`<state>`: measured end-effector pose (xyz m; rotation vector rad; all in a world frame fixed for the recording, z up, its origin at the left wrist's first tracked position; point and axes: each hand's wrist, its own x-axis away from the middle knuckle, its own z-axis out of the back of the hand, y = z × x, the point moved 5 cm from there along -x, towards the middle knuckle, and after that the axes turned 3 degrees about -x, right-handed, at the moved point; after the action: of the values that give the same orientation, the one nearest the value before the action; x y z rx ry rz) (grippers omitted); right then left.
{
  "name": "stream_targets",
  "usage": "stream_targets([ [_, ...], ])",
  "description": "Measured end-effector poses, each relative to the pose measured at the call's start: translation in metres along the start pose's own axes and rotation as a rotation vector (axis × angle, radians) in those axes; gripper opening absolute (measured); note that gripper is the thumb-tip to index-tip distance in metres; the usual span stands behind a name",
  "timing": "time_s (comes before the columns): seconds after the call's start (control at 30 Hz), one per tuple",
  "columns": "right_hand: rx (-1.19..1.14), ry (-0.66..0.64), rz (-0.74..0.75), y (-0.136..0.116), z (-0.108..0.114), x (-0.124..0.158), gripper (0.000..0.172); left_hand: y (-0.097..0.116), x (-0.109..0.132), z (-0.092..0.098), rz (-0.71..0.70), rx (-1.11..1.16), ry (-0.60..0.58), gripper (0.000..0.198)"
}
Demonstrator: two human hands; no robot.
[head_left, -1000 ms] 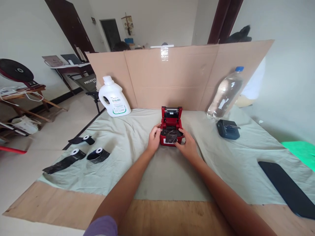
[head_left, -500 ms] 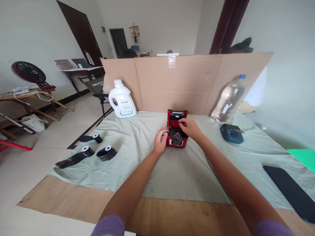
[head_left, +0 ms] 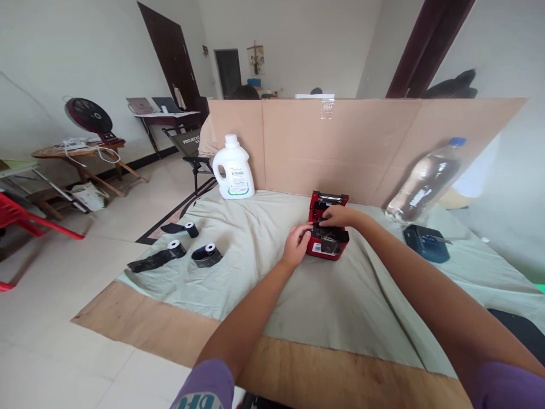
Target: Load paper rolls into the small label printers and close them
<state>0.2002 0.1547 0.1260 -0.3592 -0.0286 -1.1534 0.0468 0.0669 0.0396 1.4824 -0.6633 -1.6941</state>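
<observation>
A small red receipt printer (head_left: 317, 241) stands on the pale green cloth with its lid (head_left: 314, 205) raised at the back. Dark paper (head_left: 331, 244) hangs out over its front. My left hand (head_left: 297, 245) rests against the printer's left side, fingers closed on the edge. From the right, my right hand (head_left: 338, 216) reaches over the opened compartment, its fingers bent and pressed together near the left inner side. The fingertips partly hide what they touch. To the left lie dark paper rolls with white cores: one (head_left: 192, 229), another (head_left: 176, 249) and a third (head_left: 207, 255).
A cardboard screen (head_left: 319, 145) closes off the back. A white detergent jug (head_left: 234, 170) stands left, and a clear bottle (head_left: 426, 182) leans at right. Nearby are a dark blue device (head_left: 426, 241) and a black phone-like slab (head_left: 517, 332). Cloth (head_left: 255, 255) covers most of the wooden tabletop.
The camera has turned left, so everything sits further right in view. My right hand has moved lower and inward, from beside the lid to over the compartment. My left hand stays at the printer's side.
</observation>
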Motion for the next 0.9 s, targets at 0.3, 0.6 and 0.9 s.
stream_targets([
  [0.3, -0.831, 0.126, -0.214, 0.011, 0.022, 0.044, 0.029, -0.001, 0.000, 0.000, 0.012, 0.043, 0.012, 0.029],
  [0.6, -1.465, -0.078, -0.111, -0.039, 0.010, 0.078, 0.019, -0.009, -0.001, 0.000, 0.006, 0.064, 0.040, 0.036],
  [0.9, -1.508, -0.071, -0.064, -0.083, 0.008, 0.086, 0.024, -0.017, 0.000, -0.001, -0.021, 0.124, 0.024, 0.034],
])
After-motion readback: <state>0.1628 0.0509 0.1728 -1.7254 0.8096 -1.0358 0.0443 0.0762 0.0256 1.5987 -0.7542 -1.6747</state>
